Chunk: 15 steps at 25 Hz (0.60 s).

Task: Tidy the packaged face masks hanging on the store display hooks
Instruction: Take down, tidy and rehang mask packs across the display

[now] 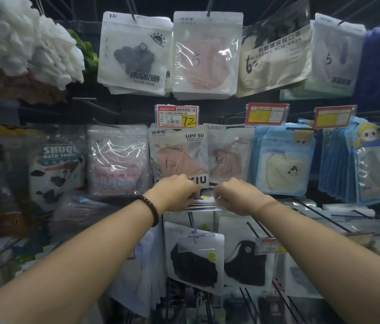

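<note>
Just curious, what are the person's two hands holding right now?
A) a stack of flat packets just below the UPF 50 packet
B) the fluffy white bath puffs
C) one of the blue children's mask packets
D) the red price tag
A: the left hand and the right hand each pinch an end of the stack of flat packets, held just below the UPF 50 packet.
</note>
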### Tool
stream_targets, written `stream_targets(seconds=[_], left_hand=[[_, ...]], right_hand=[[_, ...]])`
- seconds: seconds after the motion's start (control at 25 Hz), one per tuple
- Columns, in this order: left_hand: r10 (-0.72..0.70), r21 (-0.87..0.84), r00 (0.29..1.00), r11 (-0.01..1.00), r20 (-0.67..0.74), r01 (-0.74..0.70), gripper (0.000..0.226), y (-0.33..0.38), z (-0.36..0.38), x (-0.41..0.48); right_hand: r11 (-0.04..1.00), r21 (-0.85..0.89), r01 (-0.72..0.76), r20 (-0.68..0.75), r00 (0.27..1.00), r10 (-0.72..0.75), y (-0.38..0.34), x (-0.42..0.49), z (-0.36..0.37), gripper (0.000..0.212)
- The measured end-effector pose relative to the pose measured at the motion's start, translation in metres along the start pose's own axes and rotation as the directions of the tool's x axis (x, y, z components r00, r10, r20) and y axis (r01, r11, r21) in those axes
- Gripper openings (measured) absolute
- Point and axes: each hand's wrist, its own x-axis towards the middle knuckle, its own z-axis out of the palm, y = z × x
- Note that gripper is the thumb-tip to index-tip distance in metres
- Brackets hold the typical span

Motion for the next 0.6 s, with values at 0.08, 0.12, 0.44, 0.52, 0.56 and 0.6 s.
stream_targets(seconds=[0.08,0.12,0.44,0.52,0.56,0.6], left_hand=[[0.029,0.044,1.0,0.999,0.005,-0.029,0.018,-0.001,-0.001,0.001],[0.043,0.07,0.999,0.997,0.002,-0.043,0.019,0.0,-0.002,0.001],[0.18,0.131,0.945,0.98,-0.274,-0.149,0.025,0.001,-0.008,-0.016],[0.244,0.136,0.879,0.969,-0.409,-0.206,0.015,0.004,-0.011,-0.024],[0.265,0.123,0.84,0.964,-0.474,-0.236,0.01,0.005,-0.012,-0.028],[0.274,0.099,0.811,0.96,-0.516,-0.261,0.009,0.006,-0.013,-0.031]], right_hand=[[0.98,-0.179,0.083,-0.021,0.996,-0.088,-0.002,-0.003,-0.001,0.016],[0.959,-0.255,0.121,-0.02,0.991,-0.131,-0.004,-0.005,-0.001,0.015],[0.913,-0.348,0.214,-0.233,0.923,-0.305,0.015,-0.018,0.004,0.015],[0.973,-0.169,0.16,-0.399,0.891,-0.215,0.012,-0.031,0.003,0.008],[0.994,0.005,0.111,-0.474,0.875,-0.095,0.007,-0.04,0.001,0.007],[0.971,0.238,0.033,-0.508,0.856,0.096,-0.002,-0.049,-0.003,0.012]])
